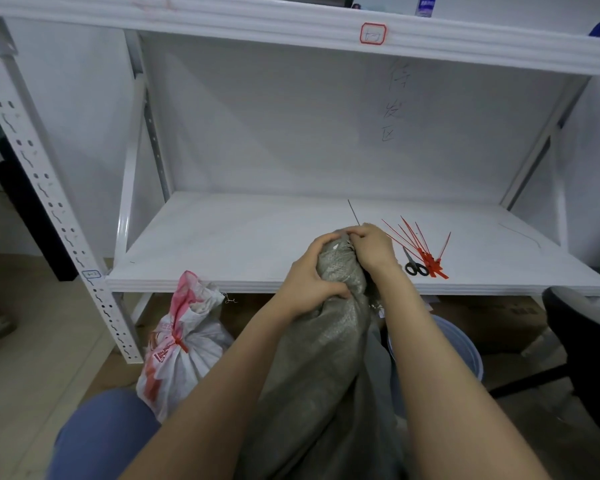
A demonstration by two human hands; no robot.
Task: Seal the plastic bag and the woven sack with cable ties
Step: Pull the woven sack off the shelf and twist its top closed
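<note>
**A:** What is found nearest?

**B:** The woven sack (326, 358) is stood upright between the forearms, close to the body, so that its weight is borne from below and only the neck need be managed. Just to its left, on the floor, the plastic bag (187, 368) is seen with a red tie (180, 342) cinched round its gathered neck. That half of the job is judged done.

**A:** And how is the sack held?

**B:** Its neck is bunched into a rope. The left hand (309, 275) is wrapped round it, fingers curled and pressed together, thumb over the top, so that the gather cannot be let slip. Above it, the top of the gather is pinched by the curled fingers of the right hand (373, 249). A thin grey strip (353, 211) is seen rising from that hand. It is taken for the tail of a tie, but this cannot be told for certain, since the loop, if any, is hidden.

**A:** What is laid beyond?

**B:** On the white shelf (222, 244), just beside the right wrist, scissors (415, 266) and a fan of spare red ties (426, 252) are laid within easy reach, presumably for trimming and for a second attempt.
</note>
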